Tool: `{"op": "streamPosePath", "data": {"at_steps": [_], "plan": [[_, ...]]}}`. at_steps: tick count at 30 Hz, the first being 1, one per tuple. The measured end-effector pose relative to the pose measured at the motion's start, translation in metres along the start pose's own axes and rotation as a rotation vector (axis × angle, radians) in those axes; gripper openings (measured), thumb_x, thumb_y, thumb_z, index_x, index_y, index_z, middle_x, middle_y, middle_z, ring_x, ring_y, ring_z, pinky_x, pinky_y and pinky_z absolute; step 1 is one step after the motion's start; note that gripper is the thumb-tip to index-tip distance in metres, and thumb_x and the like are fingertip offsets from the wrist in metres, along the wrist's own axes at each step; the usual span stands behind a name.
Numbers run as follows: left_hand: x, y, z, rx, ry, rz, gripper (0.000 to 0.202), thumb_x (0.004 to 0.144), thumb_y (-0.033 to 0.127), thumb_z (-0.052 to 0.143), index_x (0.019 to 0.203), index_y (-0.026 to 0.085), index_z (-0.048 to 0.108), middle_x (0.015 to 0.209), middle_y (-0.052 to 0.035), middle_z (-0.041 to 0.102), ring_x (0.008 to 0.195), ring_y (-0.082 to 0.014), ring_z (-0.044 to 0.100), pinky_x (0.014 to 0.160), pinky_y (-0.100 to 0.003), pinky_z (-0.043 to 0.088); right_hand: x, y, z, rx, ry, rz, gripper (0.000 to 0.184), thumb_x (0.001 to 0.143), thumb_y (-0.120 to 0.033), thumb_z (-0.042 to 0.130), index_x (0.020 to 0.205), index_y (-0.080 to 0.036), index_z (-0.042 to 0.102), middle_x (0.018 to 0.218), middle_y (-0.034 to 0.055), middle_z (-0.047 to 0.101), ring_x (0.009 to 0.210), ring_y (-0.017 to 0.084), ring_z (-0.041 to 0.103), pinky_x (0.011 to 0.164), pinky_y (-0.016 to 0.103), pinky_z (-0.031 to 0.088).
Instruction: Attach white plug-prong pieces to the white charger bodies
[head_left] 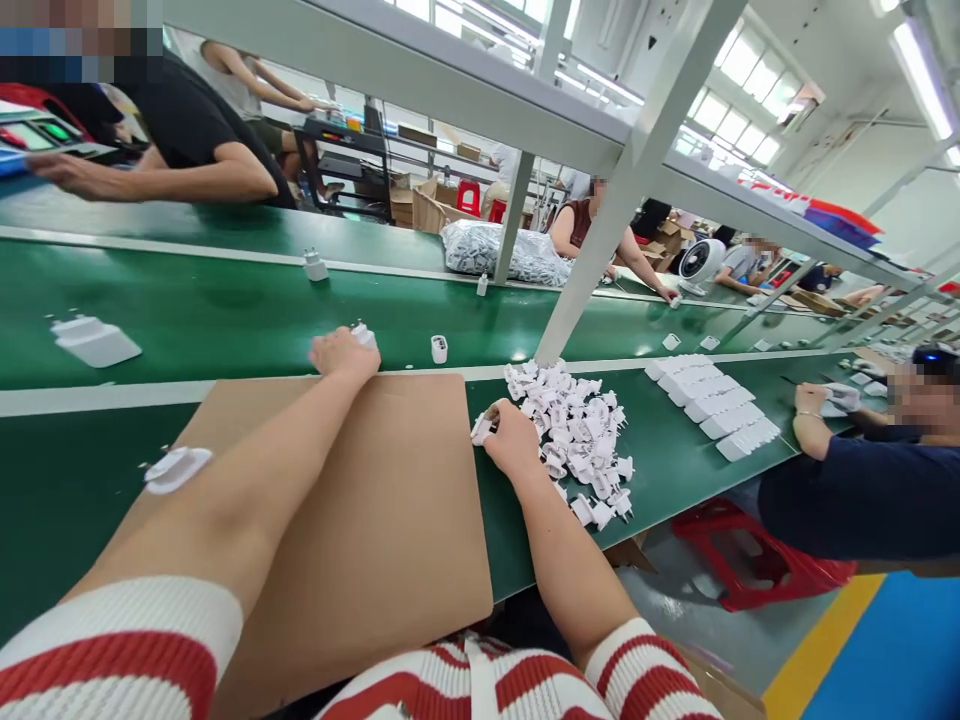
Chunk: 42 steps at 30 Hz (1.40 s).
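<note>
Over the near edge of the green belt, my left hand [345, 355] is closed on a white charger [364, 337] with metal pins. My right hand [514, 438] pinches a small white plug cover [481, 430] beside a heap of similar white plug pieces [577, 425]. A brown cardboard sheet [397, 480] lies under my left arm. One loose white plug piece [178, 470] with pins sits at the sheet's left side. Just right of my left hand, a white charger housing [439, 349] stands on the belt, its inner parts showing at the top.
More chargers ride the green belt [225, 310], including a large-looking one [97, 341] at left. A slanted metal post [592, 250] rises behind the heap. Rows of white housings [712, 400] lie to the right, near a co-worker's hand [811, 415]. A red stool [750, 560] stands below.
</note>
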<state>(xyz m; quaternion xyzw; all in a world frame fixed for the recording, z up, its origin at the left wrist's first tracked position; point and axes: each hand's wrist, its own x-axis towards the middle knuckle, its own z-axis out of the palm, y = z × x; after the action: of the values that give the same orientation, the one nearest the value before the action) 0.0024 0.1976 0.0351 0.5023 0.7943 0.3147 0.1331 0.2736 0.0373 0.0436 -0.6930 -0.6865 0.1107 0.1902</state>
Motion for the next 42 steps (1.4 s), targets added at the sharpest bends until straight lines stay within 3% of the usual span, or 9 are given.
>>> {"op": "streamPosePath", "data": {"at_steps": [2,4,9,14,20,26,30,33,42], "plan": [[-0.012,0.006,0.013,-0.010,0.186,0.144,0.071,0.093,0.044,0.067,0.149,0.007,0.044,0.164,-0.0259,0.036,0.157,-0.0491,0.022,0.123,-0.061,0.024,0.001,0.002,0.002,0.163,0.022,0.032,0.033,0.070,-0.008,0.069,0.098,-0.024,0.063,0.098,-0.0005,0.075,0.086,0.018,0.066,0.073,0.028,0.047],[-0.025,0.016,0.030,-0.025,0.278,0.332,0.082,0.095,0.054,0.063,0.157,0.007,0.034,0.168,-0.0248,0.029,0.157,-0.0443,0.022,0.126,-0.058,0.021,0.003,0.002,0.007,0.381,0.019,0.051,0.033,0.065,-0.010,0.075,0.093,-0.023,0.063,0.093,-0.0018,0.074,0.080,0.017,0.066,0.072,0.028,0.050],[-0.038,0.045,0.056,0.098,-0.041,0.244,0.060,0.095,0.055,0.057,0.125,0.002,0.063,0.137,-0.0348,0.057,0.137,-0.0514,0.044,0.111,-0.063,0.036,0.008,0.000,0.025,0.872,-0.068,0.046,0.035,0.055,-0.021,0.089,0.086,-0.021,0.071,0.083,-0.0017,0.076,0.072,0.016,0.065,0.071,0.030,0.055],[-0.054,0.052,0.039,0.087,-0.070,0.328,0.047,0.101,0.045,0.045,0.116,0.007,0.068,0.135,-0.0308,0.061,0.134,-0.0486,0.046,0.108,-0.061,0.037,0.009,-0.005,0.021,1.121,-0.064,0.087,0.039,0.059,-0.040,0.091,0.089,-0.021,0.076,0.086,0.0022,0.079,0.079,0.018,0.072,0.075,0.032,0.060],[-0.132,-0.003,-0.005,0.005,-0.261,0.581,0.038,0.100,0.052,0.053,0.113,0.022,0.071,0.125,-0.0143,0.071,0.126,-0.0383,0.054,0.106,-0.050,0.038,0.007,-0.009,0.004,1.272,0.014,0.128,0.056,0.051,-0.040,0.095,0.099,-0.020,0.075,0.099,0.0051,0.080,0.093,0.020,0.073,0.079,0.031,0.060],[-0.195,-0.057,-0.035,-0.169,-0.489,0.632,0.045,0.096,0.061,0.058,0.120,0.026,0.071,0.123,-0.0112,0.072,0.120,-0.0359,0.056,0.102,-0.050,0.039,-0.007,-0.022,0.009,1.135,-0.095,-0.053,0.038,0.071,-0.040,0.086,0.104,-0.022,0.079,0.101,0.0041,0.080,0.097,0.021,0.073,0.096,0.038,0.061],[-0.194,-0.066,-0.030,-0.293,-0.479,0.587,0.055,0.085,0.069,0.072,0.117,0.024,0.073,0.122,-0.0107,0.073,0.120,-0.0353,0.058,0.104,-0.049,0.040,-0.024,-0.031,0.007,0.751,-0.057,-0.336,0.028,0.089,-0.026,0.068,0.115,-0.025,0.079,0.112,0.0048,0.079,0.104,0.020,0.072,0.098,0.035,0.059],[-0.188,-0.066,-0.024,-0.354,-0.481,0.617,0.045,0.090,0.066,0.068,0.104,0.023,0.075,0.108,-0.0091,0.075,0.110,-0.0321,0.061,0.102,-0.048,0.042,-0.032,-0.034,0.004,0.489,-0.077,-0.500,0.033,0.095,-0.018,0.058,0.121,-0.026,0.077,0.119,0.0060,0.077,0.113,0.020,0.070,0.102,0.034,0.057],[-0.186,-0.069,-0.021,-0.412,-0.456,0.651,0.043,0.090,0.062,0.070,0.099,0.021,0.077,0.100,-0.0090,0.075,0.101,-0.0295,0.063,0.094,-0.044,0.045,-0.033,-0.040,0.007,0.191,-0.096,-0.573,0.038,0.093,-0.011,0.055,0.120,-0.024,0.079,0.119,0.0078,0.078,0.113,0.022,0.069,0.101,0.034,0.055]]}}
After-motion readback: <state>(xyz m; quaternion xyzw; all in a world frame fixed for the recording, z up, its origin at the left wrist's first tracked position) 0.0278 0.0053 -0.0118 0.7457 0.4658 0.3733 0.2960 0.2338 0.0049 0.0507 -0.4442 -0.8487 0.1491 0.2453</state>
